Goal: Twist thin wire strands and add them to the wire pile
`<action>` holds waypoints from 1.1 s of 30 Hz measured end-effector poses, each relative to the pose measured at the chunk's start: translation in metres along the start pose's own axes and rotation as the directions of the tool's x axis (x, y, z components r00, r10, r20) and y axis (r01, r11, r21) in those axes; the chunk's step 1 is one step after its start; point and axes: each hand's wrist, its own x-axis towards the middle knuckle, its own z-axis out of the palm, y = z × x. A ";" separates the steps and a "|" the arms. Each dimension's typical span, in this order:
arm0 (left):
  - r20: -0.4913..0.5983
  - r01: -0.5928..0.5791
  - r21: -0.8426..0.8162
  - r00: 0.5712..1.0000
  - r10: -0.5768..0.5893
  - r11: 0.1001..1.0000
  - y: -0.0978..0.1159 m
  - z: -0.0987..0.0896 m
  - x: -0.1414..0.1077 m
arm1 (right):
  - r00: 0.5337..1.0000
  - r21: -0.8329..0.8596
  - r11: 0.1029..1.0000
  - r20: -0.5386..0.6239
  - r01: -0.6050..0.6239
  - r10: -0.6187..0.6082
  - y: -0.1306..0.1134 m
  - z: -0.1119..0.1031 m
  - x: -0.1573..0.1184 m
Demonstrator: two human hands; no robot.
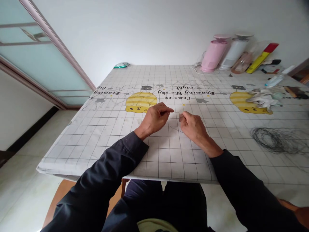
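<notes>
Both hands are over the checked tablecloth near the middle of the table, a small gap between their fingertips. My left hand [156,118] pinches a thin dark wire [177,112] between thumb and index finger. Opposite it, my right hand [193,126] is closed with the thumb pressed to the curled fingers, on the same thin wire. The wire is very fine, and its full course is hard to follow. A loose coil of dark wire [270,140] lies on the cloth to the right of my right hand.
Along the back right stand a pink cylinder [213,55], a white cylinder [233,53] and a yellow-and-red box [262,58]. A crumpled cloth [265,99] lies at the right. A green packet [121,65] rests at the back left corner.
</notes>
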 end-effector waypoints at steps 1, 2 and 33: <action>-0.001 0.006 0.001 1.000 -0.006 1.000 0.000 0.001 -0.001 | 1.000 -0.015 1.000 0.001 -0.011 0.011 -0.001 0.000 0.000; 0.000 0.012 0.000 1.000 -0.012 1.000 0.001 0.002 -0.001 | 1.000 -0.021 1.000 0.001 -0.021 0.021 -0.001 0.001 0.000; 0.145 -0.077 0.121 0.988 0.060 0.990 -0.006 0.010 -0.004 | 0.994 -0.118 0.988 -0.033 0.097 -0.101 -0.002 0.008 -0.002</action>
